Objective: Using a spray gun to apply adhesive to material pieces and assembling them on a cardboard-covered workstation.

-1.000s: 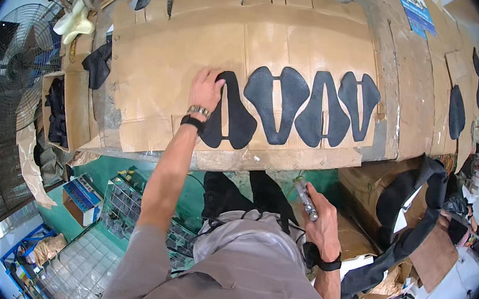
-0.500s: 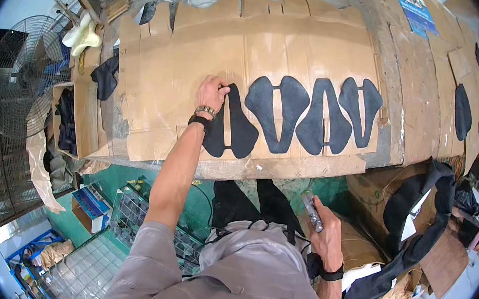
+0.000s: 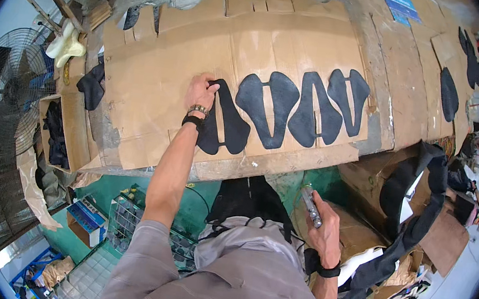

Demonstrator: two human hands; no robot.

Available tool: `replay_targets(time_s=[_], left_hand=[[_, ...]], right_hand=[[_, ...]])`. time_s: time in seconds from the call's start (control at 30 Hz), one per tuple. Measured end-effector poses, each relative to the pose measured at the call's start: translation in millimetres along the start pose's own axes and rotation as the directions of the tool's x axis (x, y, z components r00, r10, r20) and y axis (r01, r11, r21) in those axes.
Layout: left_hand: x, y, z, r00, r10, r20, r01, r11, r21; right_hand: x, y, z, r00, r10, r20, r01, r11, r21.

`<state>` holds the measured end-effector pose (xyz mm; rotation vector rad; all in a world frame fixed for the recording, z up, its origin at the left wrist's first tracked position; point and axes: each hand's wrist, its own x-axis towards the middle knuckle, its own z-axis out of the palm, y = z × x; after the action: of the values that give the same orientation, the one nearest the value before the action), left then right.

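Note:
Several flat black V-shaped pieces, which look like shoe-upper cutouts, lie in a row on a cardboard sheet point(image 3: 158, 81). My left hand point(image 3: 201, 93) is at the leftmost piece point(image 3: 231, 126), its fingers closed at the narrow top end. Beside it lie a second piece point(image 3: 276, 109) with its wide end away from me, a third point(image 3: 328, 121) turned the other way, and a fourth point(image 3: 355, 106) at the right. Below the table edge, my right hand point(image 3: 325, 230) is wrapped round a slim silvery metal tool point(image 3: 310, 205); its exact kind is unclear.
A cardboard box point(image 3: 79, 131) with dark pieces stands at the table's left, near a wire fan point(image 3: 13, 85). Black padded strips point(image 3: 428, 200) hang over cartons at the right. A wire crate point(image 3: 124, 225) sits under the table at the left.
The view has shifted slightly, so the table and its pieces sit a little further left. My left hand remains at the leftmost piece, and the right still grips the metal tool.

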<state>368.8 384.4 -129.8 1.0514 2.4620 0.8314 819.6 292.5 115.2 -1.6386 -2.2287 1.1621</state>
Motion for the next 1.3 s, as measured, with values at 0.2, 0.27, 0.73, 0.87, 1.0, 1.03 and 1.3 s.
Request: replay_targets(time_s=[0.2, 0.27, 0.73, 0.87, 1.0, 1.03, 1.3], left_hand=[[-84.8, 45.1, -12.1, 0.912, 0.405, -0.067, -0.384, 0.899, 0.211], [-112.1, 41.2, -5.6, 0.848, 0.506, 0.159, -0.530, 0.808, 0.258], [-129.6, 10.9, 15.0, 0.831, 0.463, 0.306, -0.544, 0.790, 0.282], [-130.2, 10.7, 10.4, 0.834, 0.478, 0.275, -0.541, 0.804, 0.244], [-124.2, 6.2, 3.8, 0.838, 0.496, 0.228, -0.525, 0.846, 0.087], [-127.8, 6.3, 0.1, 0.839, 0.512, 0.184, -0.530, 0.846, 0.065], [-210.8, 21.5, -7.0, 0.860, 0.406, 0.309, -0.481, 0.846, 0.229]], right_hand=[[-23.9, -27.0, 19.7, 0.994, 0.107, -0.023, -0.107, 0.994, 0.019], [-26.1, -40.1, 26.9, 0.994, 0.101, -0.032, -0.101, 0.995, -0.001], [-46.7, -151.3, 14.2, 1.000, -0.019, 0.009, 0.019, 1.000, 0.019], [-60.6, -166.9, 0.8, 0.997, -0.076, 0.024, 0.076, 0.997, -0.014], [-71.2, -165.8, -8.2, 0.992, -0.117, 0.052, 0.117, 0.993, -0.004], [-74.6, -164.5, -8.8, 0.991, -0.124, 0.050, 0.125, 0.992, -0.004], [-92.1, -155.7, -29.8, 0.964, -0.219, 0.152, 0.221, 0.975, 0.000]])
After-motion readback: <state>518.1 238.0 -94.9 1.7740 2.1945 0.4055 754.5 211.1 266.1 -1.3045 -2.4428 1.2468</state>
